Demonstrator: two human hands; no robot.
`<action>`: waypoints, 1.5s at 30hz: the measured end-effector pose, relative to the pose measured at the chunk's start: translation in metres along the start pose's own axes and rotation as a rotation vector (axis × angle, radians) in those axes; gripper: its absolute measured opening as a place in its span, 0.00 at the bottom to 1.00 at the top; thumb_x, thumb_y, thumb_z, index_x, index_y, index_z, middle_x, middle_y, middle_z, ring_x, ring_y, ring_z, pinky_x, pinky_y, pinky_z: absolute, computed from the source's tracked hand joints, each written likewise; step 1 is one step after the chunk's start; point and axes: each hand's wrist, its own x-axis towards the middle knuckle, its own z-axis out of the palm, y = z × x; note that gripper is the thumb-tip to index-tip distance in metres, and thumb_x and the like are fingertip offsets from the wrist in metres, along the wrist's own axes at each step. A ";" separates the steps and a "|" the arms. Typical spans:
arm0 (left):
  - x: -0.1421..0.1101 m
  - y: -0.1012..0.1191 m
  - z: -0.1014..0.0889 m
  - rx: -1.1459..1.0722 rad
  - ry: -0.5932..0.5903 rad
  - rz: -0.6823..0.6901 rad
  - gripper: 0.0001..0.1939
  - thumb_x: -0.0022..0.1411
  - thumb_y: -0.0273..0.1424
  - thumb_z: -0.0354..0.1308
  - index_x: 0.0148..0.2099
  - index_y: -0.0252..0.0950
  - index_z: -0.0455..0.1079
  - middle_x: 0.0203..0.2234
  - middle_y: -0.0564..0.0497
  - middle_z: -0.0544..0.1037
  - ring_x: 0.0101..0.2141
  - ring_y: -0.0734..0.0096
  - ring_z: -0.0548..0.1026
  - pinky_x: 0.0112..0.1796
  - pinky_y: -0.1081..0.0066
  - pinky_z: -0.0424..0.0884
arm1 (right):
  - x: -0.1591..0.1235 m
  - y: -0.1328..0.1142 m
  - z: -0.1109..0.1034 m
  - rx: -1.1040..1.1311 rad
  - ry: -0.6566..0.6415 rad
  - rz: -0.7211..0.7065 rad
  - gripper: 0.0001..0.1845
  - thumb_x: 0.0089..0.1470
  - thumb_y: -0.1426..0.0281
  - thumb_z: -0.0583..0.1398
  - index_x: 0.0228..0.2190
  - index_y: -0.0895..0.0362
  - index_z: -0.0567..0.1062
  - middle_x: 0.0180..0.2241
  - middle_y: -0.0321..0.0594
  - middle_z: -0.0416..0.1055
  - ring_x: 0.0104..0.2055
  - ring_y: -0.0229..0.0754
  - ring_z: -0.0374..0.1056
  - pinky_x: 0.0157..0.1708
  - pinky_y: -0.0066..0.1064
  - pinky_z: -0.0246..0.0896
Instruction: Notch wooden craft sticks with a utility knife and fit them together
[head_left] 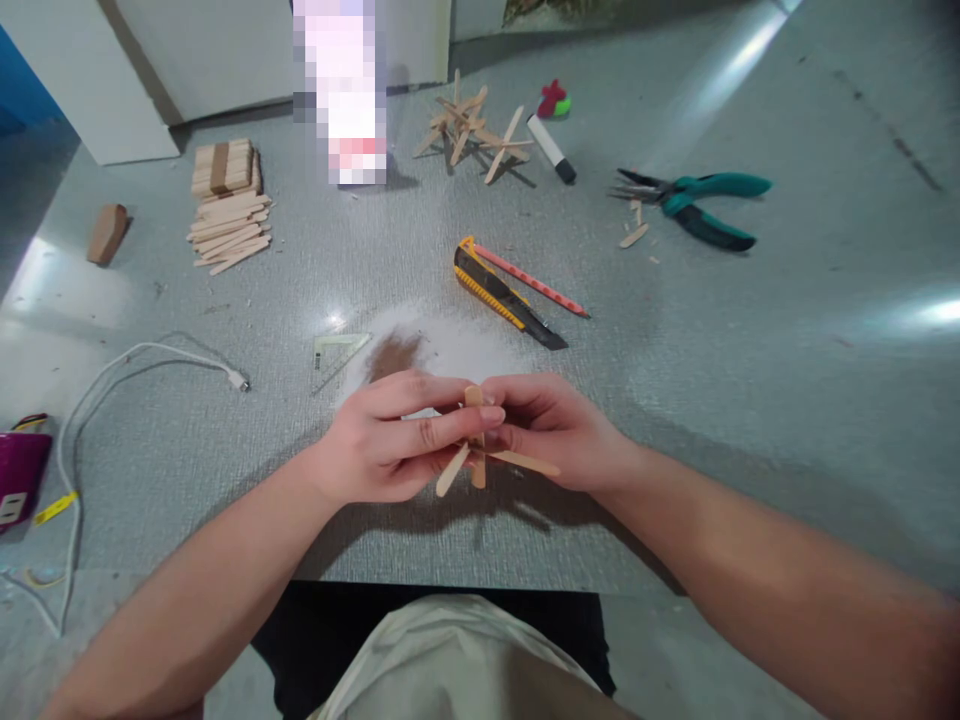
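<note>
**Both hands pinch crossed sticks**

Nearest the camera, the left hand point(390, 440) and the right hand point(551, 430) meet above the tabletop point(750, 400). The fingers of both are closed around a small bundle of crossed wooden sticks point(474, 455). I think a firm pinch at the crossing keeps them aligned. A utility knife point(506, 293) lies just behind.

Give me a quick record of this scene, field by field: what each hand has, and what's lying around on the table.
left hand: left hand grips the crossed craft sticks
right hand: right hand pinches the same sticks from the other side
just beyond hands: utility knife beside a red pencil
far left: stack of sticks
far middle: glued stick shapes, marker
far right: pliers
left edge: white cable
</note>
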 end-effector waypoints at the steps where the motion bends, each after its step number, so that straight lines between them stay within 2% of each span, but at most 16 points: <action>1: 0.000 0.000 0.000 -0.003 0.001 -0.001 0.21 0.68 0.31 0.63 0.61 0.34 0.72 0.48 0.42 0.80 0.47 0.69 0.81 0.48 0.71 0.80 | 0.000 0.000 0.000 -0.003 0.004 -0.001 0.11 0.61 0.62 0.67 0.32 0.56 0.77 0.28 0.33 0.74 0.28 0.32 0.71 0.30 0.25 0.69; 5: 0.000 0.000 -0.001 -0.013 -0.009 -0.024 0.25 0.69 0.33 0.62 0.66 0.36 0.68 0.49 0.42 0.80 0.49 0.68 0.81 0.49 0.70 0.80 | -0.002 0.000 0.000 -0.019 0.015 0.005 0.08 0.61 0.65 0.67 0.33 0.57 0.77 0.29 0.34 0.74 0.30 0.33 0.71 0.31 0.25 0.69; 9: 0.002 0.001 -0.001 -0.025 -0.021 -0.064 0.30 0.67 0.40 0.65 0.67 0.40 0.66 0.50 0.43 0.80 0.48 0.67 0.81 0.47 0.68 0.81 | -0.001 0.000 0.001 -0.017 0.030 -0.018 0.08 0.61 0.64 0.67 0.34 0.56 0.78 0.30 0.34 0.73 0.31 0.33 0.69 0.33 0.25 0.68; 12: 0.003 0.001 -0.001 -0.023 -0.022 -0.084 0.33 0.64 0.44 0.67 0.67 0.39 0.67 0.50 0.42 0.79 0.47 0.65 0.81 0.46 0.67 0.81 | 0.001 0.002 0.001 -0.002 0.034 -0.022 0.08 0.61 0.64 0.67 0.35 0.55 0.77 0.30 0.32 0.72 0.30 0.31 0.68 0.31 0.23 0.66; 15: 0.002 0.001 0.001 -0.025 -0.010 -0.119 0.33 0.63 0.42 0.68 0.66 0.36 0.68 0.50 0.41 0.79 0.47 0.65 0.80 0.47 0.66 0.80 | 0.002 0.004 0.001 0.016 0.053 -0.007 0.09 0.60 0.63 0.68 0.36 0.54 0.77 0.31 0.33 0.73 0.30 0.32 0.69 0.32 0.23 0.67; 18: 0.001 -0.001 0.002 -0.039 0.026 -0.182 0.31 0.61 0.37 0.69 0.63 0.32 0.71 0.50 0.39 0.79 0.48 0.65 0.80 0.49 0.67 0.79 | 0.002 0.004 0.000 -0.056 0.072 0.010 0.09 0.58 0.63 0.69 0.38 0.53 0.77 0.35 0.35 0.76 0.37 0.36 0.74 0.41 0.29 0.72; 21: 0.000 -0.003 0.001 -0.104 0.083 -0.269 0.30 0.58 0.33 0.71 0.62 0.35 0.73 0.48 0.42 0.80 0.44 0.68 0.80 0.45 0.70 0.79 | 0.002 0.002 -0.002 -0.249 0.109 -0.003 0.07 0.60 0.67 0.66 0.42 0.51 0.78 0.41 0.37 0.78 0.46 0.41 0.76 0.51 0.37 0.72; 25: -0.002 -0.006 0.001 -0.217 0.137 -0.340 0.31 0.56 0.28 0.72 0.62 0.41 0.73 0.48 0.44 0.80 0.42 0.71 0.80 0.38 0.76 0.80 | -0.001 -0.002 -0.008 -0.411 0.258 -0.184 0.17 0.58 0.72 0.65 0.49 0.45 0.75 0.51 0.39 0.75 0.57 0.47 0.71 0.58 0.45 0.69; 27: -0.002 -0.007 0.001 -0.235 0.143 -0.350 0.32 0.56 0.27 0.72 0.62 0.43 0.73 0.48 0.45 0.81 0.44 0.70 0.80 0.38 0.76 0.80 | -0.004 -0.005 -0.009 -0.465 0.251 -0.280 0.19 0.59 0.72 0.64 0.50 0.45 0.75 0.52 0.41 0.73 0.55 0.47 0.72 0.56 0.44 0.70; 29: -0.001 -0.007 0.001 -0.246 0.129 -0.361 0.33 0.56 0.29 0.72 0.63 0.43 0.72 0.49 0.45 0.80 0.46 0.68 0.80 0.39 0.75 0.81 | -0.006 -0.007 -0.008 -0.607 0.231 -0.341 0.17 0.59 0.71 0.64 0.49 0.46 0.75 0.48 0.41 0.75 0.48 0.46 0.75 0.49 0.41 0.73; 31: -0.001 -0.006 0.002 -0.242 0.096 -0.379 0.35 0.56 0.32 0.73 0.64 0.43 0.71 0.50 0.44 0.79 0.47 0.66 0.81 0.38 0.75 0.81 | -0.008 -0.009 -0.005 -0.820 0.235 -0.362 0.12 0.60 0.72 0.63 0.46 0.47 0.77 0.42 0.39 0.79 0.41 0.44 0.77 0.43 0.38 0.74; 34: -0.002 -0.006 0.004 -0.214 0.066 -0.396 0.34 0.57 0.32 0.73 0.65 0.43 0.70 0.51 0.43 0.79 0.46 0.66 0.81 0.37 0.75 0.82 | -0.009 -0.010 -0.001 -1.027 0.236 -0.373 0.09 0.62 0.73 0.62 0.43 0.47 0.78 0.39 0.35 0.83 0.39 0.42 0.80 0.40 0.34 0.74; 39: -0.005 -0.001 0.010 -0.301 0.134 -0.433 0.33 0.58 0.30 0.73 0.64 0.48 0.71 0.56 0.44 0.77 0.35 0.76 0.83 0.34 0.76 0.83 | -0.011 -0.007 -0.001 -1.052 0.267 -0.414 0.11 0.62 0.73 0.63 0.43 0.46 0.79 0.41 0.33 0.84 0.40 0.41 0.81 0.41 0.33 0.74; 43: -0.005 0.005 0.012 -0.336 0.169 -0.475 0.28 0.60 0.26 0.71 0.61 0.50 0.74 0.46 0.50 0.83 0.38 0.74 0.84 0.35 0.79 0.83 | -0.012 -0.006 0.000 -1.085 0.281 -0.396 0.09 0.64 0.72 0.62 0.43 0.47 0.79 0.39 0.33 0.84 0.38 0.42 0.81 0.37 0.33 0.74; 45: -0.004 0.007 0.011 -0.334 0.159 -0.482 0.28 0.60 0.26 0.70 0.61 0.49 0.74 0.45 0.50 0.83 0.38 0.74 0.84 0.35 0.79 0.83 | -0.013 -0.006 0.000 -1.105 0.285 -0.387 0.08 0.64 0.72 0.62 0.42 0.48 0.79 0.38 0.34 0.84 0.37 0.42 0.81 0.36 0.32 0.74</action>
